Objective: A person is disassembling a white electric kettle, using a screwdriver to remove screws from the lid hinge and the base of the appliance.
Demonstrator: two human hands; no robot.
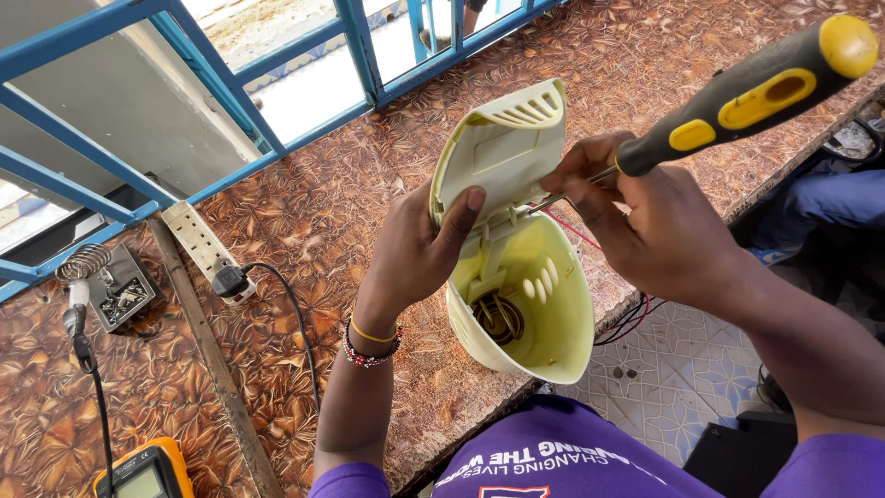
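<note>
The left hand (415, 249) is gripping the cream kettle (525, 295) at centre, thumb pressing its open lid (502, 152); the right hand (645, 231), at three o'clock, is closing round a screwdriver (756, 88) probing the hinge; keeping the tip seated squarely seems wise

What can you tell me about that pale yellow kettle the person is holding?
The kettle looks like cream-yellow plastic, tipped so its open mouth faces the camera. Its hinged lid, with a slotted grille at the top edge, stands open. Inside, a coiled heating element and oval spout slots show. The left hand grips the rim by the hinge, thumb on the lid. The right hand works a yellow-and-black screwdriver at the hinge. Red wires trail behind.
</note>
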